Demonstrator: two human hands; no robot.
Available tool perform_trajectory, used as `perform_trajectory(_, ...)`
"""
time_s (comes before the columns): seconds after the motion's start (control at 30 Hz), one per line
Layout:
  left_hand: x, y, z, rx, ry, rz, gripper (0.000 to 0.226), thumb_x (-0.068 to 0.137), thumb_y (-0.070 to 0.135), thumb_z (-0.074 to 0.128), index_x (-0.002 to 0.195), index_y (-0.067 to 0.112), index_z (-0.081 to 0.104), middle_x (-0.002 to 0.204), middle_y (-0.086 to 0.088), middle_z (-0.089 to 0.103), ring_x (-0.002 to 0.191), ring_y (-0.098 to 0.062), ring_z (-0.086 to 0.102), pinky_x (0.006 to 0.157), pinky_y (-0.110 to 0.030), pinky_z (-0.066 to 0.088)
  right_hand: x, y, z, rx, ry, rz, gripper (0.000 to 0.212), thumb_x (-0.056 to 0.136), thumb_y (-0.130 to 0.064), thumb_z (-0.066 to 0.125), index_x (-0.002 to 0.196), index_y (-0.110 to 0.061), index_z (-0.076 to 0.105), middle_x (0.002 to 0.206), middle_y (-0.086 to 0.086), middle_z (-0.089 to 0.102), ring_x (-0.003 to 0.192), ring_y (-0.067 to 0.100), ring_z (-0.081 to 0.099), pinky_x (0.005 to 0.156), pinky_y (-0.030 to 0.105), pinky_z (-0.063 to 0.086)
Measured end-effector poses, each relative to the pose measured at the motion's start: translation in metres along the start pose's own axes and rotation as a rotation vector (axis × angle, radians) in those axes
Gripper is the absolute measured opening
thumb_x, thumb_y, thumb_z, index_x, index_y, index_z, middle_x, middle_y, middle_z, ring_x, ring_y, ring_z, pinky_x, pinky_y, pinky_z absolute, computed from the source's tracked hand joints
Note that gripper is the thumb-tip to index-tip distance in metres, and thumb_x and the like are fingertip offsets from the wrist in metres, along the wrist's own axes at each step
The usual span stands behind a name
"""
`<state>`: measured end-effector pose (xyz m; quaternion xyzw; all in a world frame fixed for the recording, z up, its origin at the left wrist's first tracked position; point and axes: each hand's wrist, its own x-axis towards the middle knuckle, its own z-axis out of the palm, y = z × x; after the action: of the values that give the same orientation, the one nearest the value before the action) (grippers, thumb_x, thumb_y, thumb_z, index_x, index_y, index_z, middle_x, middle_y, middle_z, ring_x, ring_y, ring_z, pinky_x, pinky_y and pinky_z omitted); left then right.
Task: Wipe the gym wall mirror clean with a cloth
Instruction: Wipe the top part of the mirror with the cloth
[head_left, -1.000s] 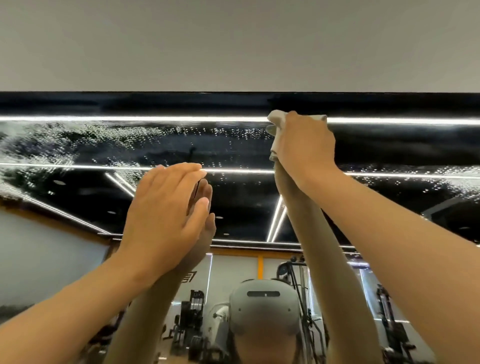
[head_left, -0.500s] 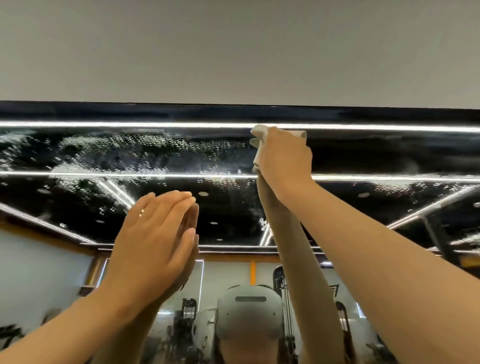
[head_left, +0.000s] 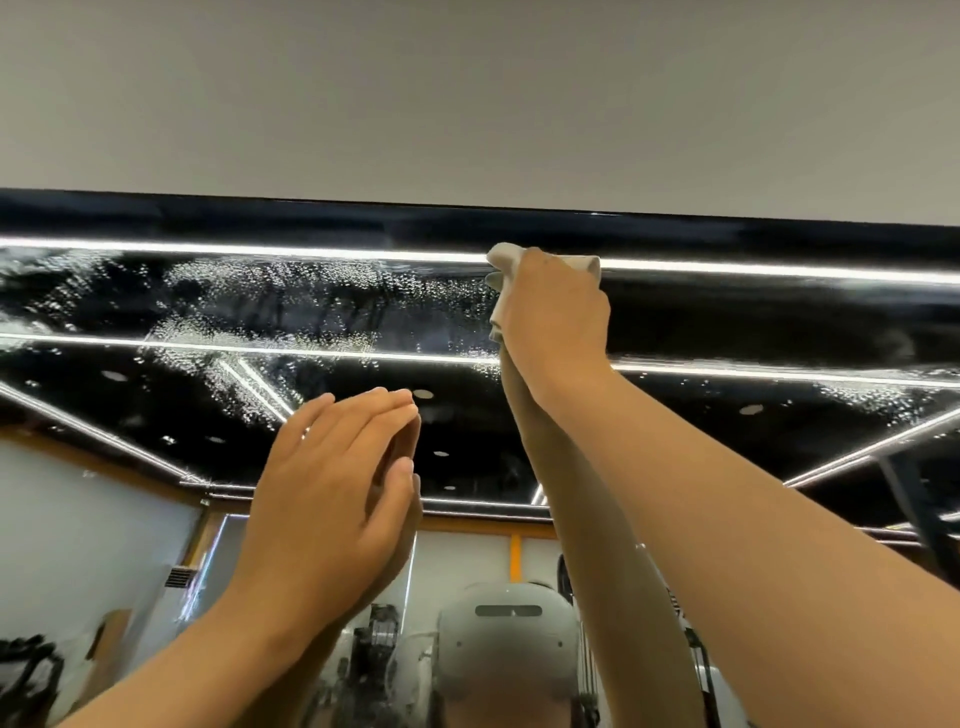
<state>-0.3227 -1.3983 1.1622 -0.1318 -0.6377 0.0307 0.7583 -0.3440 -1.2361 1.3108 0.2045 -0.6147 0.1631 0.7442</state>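
Note:
The wall mirror (head_left: 727, 322) fills the view below a grey wall band, and its top edge runs across the upper part. Spray droplets (head_left: 270, 301) cover the glass left of centre. My right hand (head_left: 556, 317) is raised near the top edge and presses a folded white cloth (head_left: 501, 260) against the glass, fingers curled round it. Lower down, my left hand (head_left: 332, 499) lies flat on the mirror with straight fingers, holding nothing. Both arms are reflected in the glass.
The grey wall (head_left: 467, 93) sits above the mirror's top edge. The glass reflects a dark ceiling with light strips, gym machines, and my headset (head_left: 506, 644) at the bottom centre. More droplets (head_left: 872, 395) sit at the right.
My right hand has kept the cloth high near the mirror's top edge, sliding leftward toward the droplets. My left hand stays flat on the glass, lower in view than a second ago.

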Motion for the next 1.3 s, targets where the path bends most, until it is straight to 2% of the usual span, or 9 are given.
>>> perform_trajectory(0.27, -0.002, 0.002, 0.0, 0.005, 0.011, -0.004, 0.046, 0.093, 0.03, 0.039, 0.128, 0.013, 0.063, 0.132, 0.004, 0.061, 0.128, -0.008, 0.047, 0.115, -0.036, 0.026, -0.001, -0.006, -0.001, -0.003, -0.013, 0.0, 0.028, 0.099, -0.011, 0.049, 0.125, -0.003, 0.055, 0.109, 0.01, 0.065, 0.097, 0.025, 0.063, 0.098, 0.037, 0.047)
perform_trajectory(0.4, -0.001, 0.002, -0.001, -0.023, 0.032, -0.016, 0.047, 0.092, 0.03, 0.04, 0.131, 0.013, 0.06, 0.133, 0.003, 0.06, 0.128, -0.009, 0.046, 0.115, -0.035, 0.025, 0.001, -0.018, 0.003, 0.021, -0.006, 0.03, 0.03, 0.101, -0.015, 0.048, 0.128, -0.004, 0.054, 0.112, 0.01, 0.065, 0.098, 0.024, 0.064, 0.079, 0.03, 0.049)
perform_trajectory(0.53, -0.003, -0.016, -0.016, -0.007, 0.033, -0.003, 0.051, 0.092, 0.032, 0.04, 0.134, 0.011, 0.057, 0.135, -0.001, 0.059, 0.129, -0.011, 0.042, 0.116, -0.032, 0.021, 0.001, -0.052, 0.016, 0.05, -0.024, 0.004, 0.035, 0.099, -0.015, 0.053, 0.132, -0.004, 0.052, 0.114, 0.011, 0.064, 0.1, 0.027, 0.064, 0.103, 0.039, 0.046)
perform_trajectory(0.63, -0.008, -0.05, -0.037, 0.042, 0.038, -0.019, 0.053, 0.092, 0.033, 0.038, 0.136, 0.009, 0.055, 0.136, -0.005, 0.058, 0.13, -0.014, 0.041, 0.115, -0.031, 0.018, 0.004, -0.08, 0.031, 0.044, -0.007, 0.003, 0.037, 0.098, -0.012, 0.052, 0.135, -0.011, 0.052, 0.111, 0.007, 0.065, 0.1, 0.026, 0.062, 0.104, 0.043, 0.044)
perform_trajectory(0.73, -0.015, -0.093, -0.056, 0.065, 0.009, -0.047, 0.055, 0.093, 0.035, 0.036, 0.138, 0.009, 0.054, 0.137, -0.005, 0.057, 0.131, -0.015, 0.04, 0.116, -0.029, 0.016, 0.009, -0.109, 0.046, 0.076, 0.011, 0.019, 0.037, 0.095, -0.012, 0.054, 0.133, -0.014, 0.054, 0.109, 0.005, 0.066, 0.098, 0.024, 0.062, 0.096, 0.04, 0.049)
perform_trajectory(0.87, -0.031, -0.147, -0.076, 0.126, -0.071, -0.008, 0.054, 0.093, 0.035, 0.037, 0.138, 0.009, 0.053, 0.138, -0.004, 0.056, 0.133, -0.017, 0.043, 0.118, -0.032, 0.017, 0.016, -0.142, 0.059, -0.019, 0.03, 0.037, 0.034, 0.096, -0.011, 0.051, 0.129, -0.016, 0.055, 0.11, 0.003, 0.065, 0.097, 0.021, 0.06, 0.065, 0.028, 0.042)
perform_trajectory(0.97, -0.045, -0.184, -0.085, 0.148, -0.097, -0.025, 0.054, 0.094, 0.036, 0.038, 0.139, 0.01, 0.052, 0.139, -0.003, 0.055, 0.133, -0.019, 0.044, 0.117, -0.037, 0.021, 0.02, -0.164, 0.064, -0.06, 0.025, 0.067, 0.033, 0.096, -0.008, 0.047, 0.127, -0.017, 0.056, 0.107, 0.004, 0.065, 0.095, 0.021, 0.061, 0.063, 0.028, 0.036)
perform_trajectory(1.1, -0.052, -0.206, -0.087, 0.057, -0.029, -0.09, 0.054, 0.093, 0.035, 0.038, 0.136, 0.009, 0.055, 0.136, -0.003, 0.057, 0.129, -0.016, 0.044, 0.113, -0.036, 0.025, 0.027, -0.181, 0.077, -0.074, 0.036, 0.104, 0.03, 0.095, -0.009, 0.051, 0.123, -0.017, 0.057, 0.103, 0.003, 0.067, 0.086, 0.022, 0.065, 0.063, 0.029, 0.046)
perform_trajectory(1.3, -0.053, -0.206, -0.085, 0.016, -0.003, -0.088, 0.052, 0.092, 0.034, 0.038, 0.133, 0.01, 0.059, 0.135, 0.0, 0.058, 0.128, -0.014, 0.044, 0.113, -0.036, 0.025, 0.028, -0.185, 0.081, -0.084, 0.045, 0.093, 0.03, 0.096, -0.01, 0.051, 0.125, -0.017, 0.056, 0.102, 0.003, 0.066, 0.086, 0.022, 0.064, 0.067, 0.031, 0.048)
